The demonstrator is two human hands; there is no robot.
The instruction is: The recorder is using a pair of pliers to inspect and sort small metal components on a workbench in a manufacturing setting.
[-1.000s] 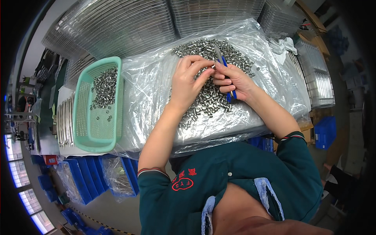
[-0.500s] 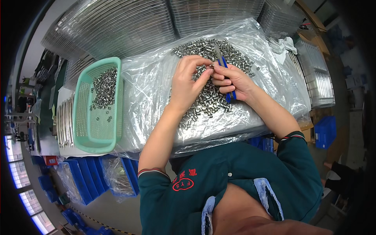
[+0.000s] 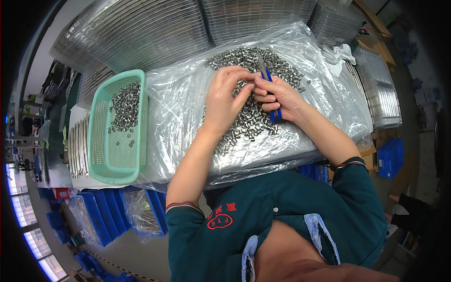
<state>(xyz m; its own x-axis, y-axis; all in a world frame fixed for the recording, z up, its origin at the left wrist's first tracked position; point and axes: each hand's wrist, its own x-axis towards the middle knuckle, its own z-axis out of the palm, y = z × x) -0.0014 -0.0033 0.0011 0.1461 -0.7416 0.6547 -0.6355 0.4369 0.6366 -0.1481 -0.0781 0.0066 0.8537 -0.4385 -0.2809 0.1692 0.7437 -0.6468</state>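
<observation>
Plastic-covered bench [image 3: 171,122]: left hand [image 3: 221,96], right hand [image 3: 285,97] together above parts [image 3: 247,125]; right clasps cutter [image 3: 267,74], barely shifted; left's pinch unclear; fingertip work continues.

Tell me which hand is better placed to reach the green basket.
Probably the left: the left hand is nearer the green perforated basket and shows no tool, while the right hand holds a blue-handled tool.

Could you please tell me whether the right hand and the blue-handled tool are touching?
Touching: the head view shows the right hand with its fingers curled across the handle of the blue-handled tool.
</observation>
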